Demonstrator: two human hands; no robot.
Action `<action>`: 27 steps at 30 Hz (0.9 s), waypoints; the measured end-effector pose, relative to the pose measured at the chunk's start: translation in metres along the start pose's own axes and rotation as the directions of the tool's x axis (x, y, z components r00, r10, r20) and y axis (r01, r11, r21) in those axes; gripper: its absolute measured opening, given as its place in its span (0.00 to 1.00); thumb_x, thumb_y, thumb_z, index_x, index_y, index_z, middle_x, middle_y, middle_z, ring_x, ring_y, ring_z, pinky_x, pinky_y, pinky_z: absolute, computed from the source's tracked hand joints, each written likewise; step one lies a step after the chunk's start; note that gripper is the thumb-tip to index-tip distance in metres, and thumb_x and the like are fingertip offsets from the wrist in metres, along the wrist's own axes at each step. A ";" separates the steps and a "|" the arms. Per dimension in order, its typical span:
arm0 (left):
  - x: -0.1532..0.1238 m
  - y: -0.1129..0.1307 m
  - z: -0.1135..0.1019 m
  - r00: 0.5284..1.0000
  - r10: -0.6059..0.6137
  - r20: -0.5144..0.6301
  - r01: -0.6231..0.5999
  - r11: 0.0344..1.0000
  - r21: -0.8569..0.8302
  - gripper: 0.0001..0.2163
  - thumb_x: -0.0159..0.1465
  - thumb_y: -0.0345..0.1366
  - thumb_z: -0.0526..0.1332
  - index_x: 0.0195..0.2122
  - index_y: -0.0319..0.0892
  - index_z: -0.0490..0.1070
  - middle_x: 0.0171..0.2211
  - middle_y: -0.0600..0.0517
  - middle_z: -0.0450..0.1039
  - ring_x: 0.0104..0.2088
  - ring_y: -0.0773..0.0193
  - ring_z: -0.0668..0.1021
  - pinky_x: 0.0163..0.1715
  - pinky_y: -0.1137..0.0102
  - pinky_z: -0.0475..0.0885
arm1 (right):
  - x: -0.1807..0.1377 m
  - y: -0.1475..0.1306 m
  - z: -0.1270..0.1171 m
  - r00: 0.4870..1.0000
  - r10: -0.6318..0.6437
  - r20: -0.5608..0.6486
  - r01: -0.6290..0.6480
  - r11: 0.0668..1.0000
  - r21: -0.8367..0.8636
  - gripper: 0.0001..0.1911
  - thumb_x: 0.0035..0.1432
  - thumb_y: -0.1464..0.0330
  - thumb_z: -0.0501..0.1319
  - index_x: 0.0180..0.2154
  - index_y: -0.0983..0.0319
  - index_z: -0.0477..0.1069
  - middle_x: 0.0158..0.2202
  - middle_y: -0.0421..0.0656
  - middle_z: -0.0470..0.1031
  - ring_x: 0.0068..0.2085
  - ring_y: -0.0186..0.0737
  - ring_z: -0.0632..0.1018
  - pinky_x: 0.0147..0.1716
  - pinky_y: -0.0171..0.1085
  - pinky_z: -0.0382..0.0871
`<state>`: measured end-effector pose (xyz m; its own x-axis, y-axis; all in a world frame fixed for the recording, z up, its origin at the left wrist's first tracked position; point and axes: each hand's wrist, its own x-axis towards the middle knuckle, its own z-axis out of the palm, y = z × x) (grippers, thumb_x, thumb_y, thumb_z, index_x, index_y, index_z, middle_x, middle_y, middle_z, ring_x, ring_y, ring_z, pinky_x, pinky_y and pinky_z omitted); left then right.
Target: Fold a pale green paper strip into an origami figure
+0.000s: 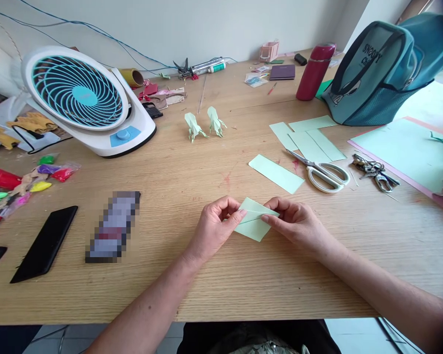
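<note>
Between my two hands is a folded piece of pale green paper (257, 227), with a crease or flap edge running across it. My left hand (219, 223) pinches its left side between thumb and fingers. At the right corner, my right hand (295, 221) grips the paper the same way, thumb on top. Just beyond the hands lies a pale green paper strip (276, 174). White-handled scissors (323, 172) rest to its right, blades pointing up and left. Farther back stand two folded green paper figures, one on the left (194, 127) and one on the right (215, 121).
More green strips (313, 140) lie behind the scissors, with keys (375, 172) to the right. A blue backpack (376, 73) and red bottle (315, 73) stand back right. At left are a white fan (133, 125), a blurred-out phone-like object (112, 227) and a black case (46, 243).
</note>
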<state>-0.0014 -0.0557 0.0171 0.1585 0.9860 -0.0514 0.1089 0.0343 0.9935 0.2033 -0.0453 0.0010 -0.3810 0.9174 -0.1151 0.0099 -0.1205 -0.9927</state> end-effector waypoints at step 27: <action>-0.011 0.000 0.003 0.700 0.621 0.352 -0.567 0.186 0.802 0.11 0.66 0.24 0.57 0.42 0.46 0.74 0.41 0.51 0.80 0.42 0.57 0.76 0.43 0.60 0.63 | -0.002 -0.010 -0.006 0.997 0.059 -0.054 -0.055 0.996 0.064 0.18 0.60 0.56 0.64 0.44 0.59 0.65 0.28 0.35 0.69 0.26 0.33 0.75 0.26 0.34 0.68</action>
<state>-0.0001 -0.0670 0.0171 0.5238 0.6545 0.5452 0.7175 -0.6840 0.1318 0.2097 -0.0437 0.0110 -0.3289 0.9280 -0.1752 -0.0284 -0.1952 -0.9804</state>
